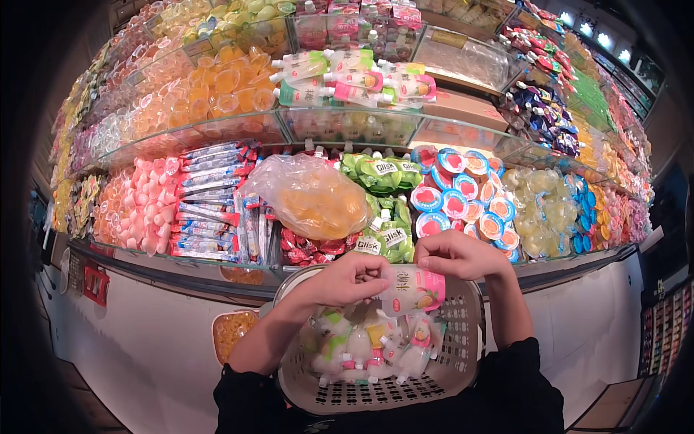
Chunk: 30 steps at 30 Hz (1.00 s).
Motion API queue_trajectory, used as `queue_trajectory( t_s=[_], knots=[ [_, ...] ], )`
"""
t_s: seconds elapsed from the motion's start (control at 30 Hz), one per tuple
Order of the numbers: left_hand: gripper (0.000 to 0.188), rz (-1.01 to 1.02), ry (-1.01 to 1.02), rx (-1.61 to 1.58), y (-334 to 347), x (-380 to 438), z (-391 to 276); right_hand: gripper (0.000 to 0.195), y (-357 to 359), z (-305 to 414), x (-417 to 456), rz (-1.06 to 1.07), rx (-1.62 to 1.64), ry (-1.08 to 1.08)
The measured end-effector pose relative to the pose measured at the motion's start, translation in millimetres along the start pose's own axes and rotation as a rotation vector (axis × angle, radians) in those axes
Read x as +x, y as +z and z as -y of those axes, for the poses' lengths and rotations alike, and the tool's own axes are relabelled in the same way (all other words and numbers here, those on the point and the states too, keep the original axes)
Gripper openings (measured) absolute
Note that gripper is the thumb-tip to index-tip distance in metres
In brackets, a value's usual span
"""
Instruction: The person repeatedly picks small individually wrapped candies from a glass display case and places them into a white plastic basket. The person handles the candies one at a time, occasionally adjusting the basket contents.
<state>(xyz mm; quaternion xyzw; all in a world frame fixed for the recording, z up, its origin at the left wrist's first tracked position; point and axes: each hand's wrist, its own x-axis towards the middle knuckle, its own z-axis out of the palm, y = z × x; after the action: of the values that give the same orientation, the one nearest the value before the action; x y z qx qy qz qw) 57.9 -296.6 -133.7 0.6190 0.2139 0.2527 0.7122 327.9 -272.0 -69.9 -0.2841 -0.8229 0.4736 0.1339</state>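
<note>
A pink-and-clear spouted jelly pouch (413,291) with a fruit picture is stretched between my two hands, above a beige perforated plastic basket (455,347). Its left end is pinched by my left hand (352,279). At the upper right edge, my right hand (458,255) grips it between thumb and fingers. Several similar spouted pouches (374,347) with white caps lie jumbled in the basket below. On the display's glass-fronted middle shelf, more pouches of this kind (355,78) are stacked in rows.
Ahead, a knotted clear bag of orange jelly cups (320,200) rests over red pouches (312,248). Green pouches (387,233) and blue-rimmed jelly cups (461,195) lie beside it. Stick packs (209,200) fill the left compartment. On the floor, a second container holds orange cups (233,331).
</note>
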Motion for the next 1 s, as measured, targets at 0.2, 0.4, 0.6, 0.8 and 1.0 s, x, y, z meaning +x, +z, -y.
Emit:
queue_trajectory(
  t_s=[0.2,0.4,0.6,0.8,1.0],
  knots=[
    [0.018,-0.172,0.155,0.341,8,5,-1,0.017,5,1,3,-0.108,-0.053,0.093],
    [0.02,-0.131,0.187,0.391,8,5,-2,0.013,3,2,0,0.017,0.05,0.078],
    [0.008,0.003,-0.026,0.23,11,2,-1,0.017,21,14,23,0.22,0.052,0.101],
    [0.019,-0.312,0.136,-0.182,13,6,-2,0.019,34,13,23,-0.237,0.367,0.048],
    [0.026,-0.312,0.152,0.105,9,8,5,0.021,31,1,26,-0.318,0.387,0.04]
  ],
)
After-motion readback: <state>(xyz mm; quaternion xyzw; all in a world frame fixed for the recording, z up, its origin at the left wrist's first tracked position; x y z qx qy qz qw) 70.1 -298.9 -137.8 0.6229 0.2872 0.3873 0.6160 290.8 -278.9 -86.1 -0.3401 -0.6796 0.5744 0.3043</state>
